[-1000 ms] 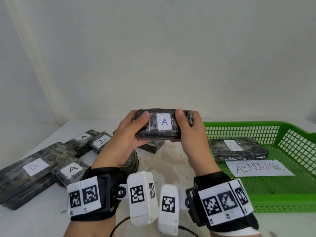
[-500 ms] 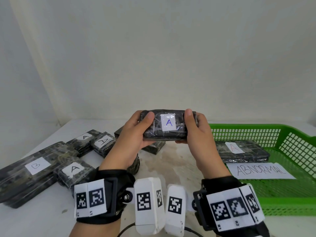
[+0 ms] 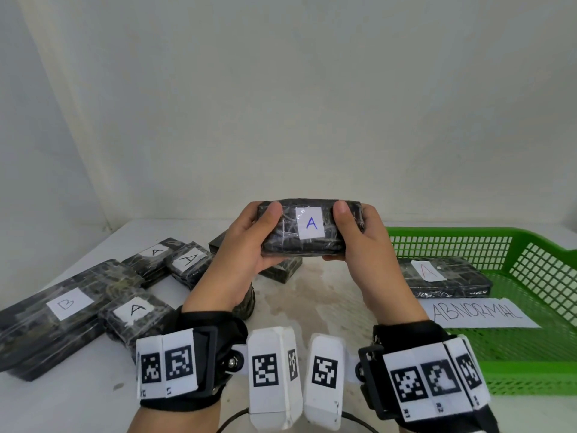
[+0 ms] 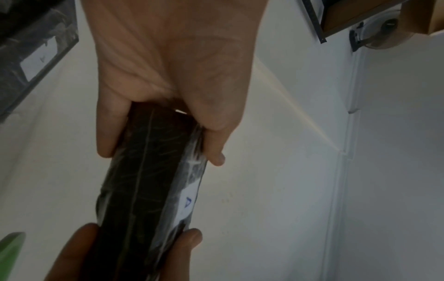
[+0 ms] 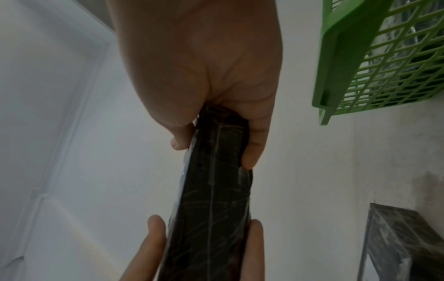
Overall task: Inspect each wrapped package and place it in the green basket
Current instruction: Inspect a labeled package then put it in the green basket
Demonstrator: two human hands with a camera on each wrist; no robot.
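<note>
Wrapped package (image 3: pixel 312 231) pinched at both ends by left hand (image 3: pixel 242 257) and right hand (image 3: pixel 365 245).
Its blue "A" label is seen from the head — its taped edge from the wrists; a white table (image 3: pixel 93 398), pale wall behind.

The head view is evenly and softly lit, sharp, with faint shadows and bowed edges. Both wrist views are dimmer, slightly blurred, and strongly warped.

- Wrapped packages: eight in view — one raised (image 3: pixel 309 229), one in the basket (image 3: pixel 449 278), six on the counter (image 3: pixel 327 295), among them one marked B (image 3: pixel 59 310) and three showing A labels.
- Green basket (image 3: pixel 530 376): one.
- Paper sheet reading ABNORMAL (image 3: pixel 477 312): one.
- Hands: two, left hand (image 3: pixel 240 264) and right hand (image 3: pixel 371 260).
</note>
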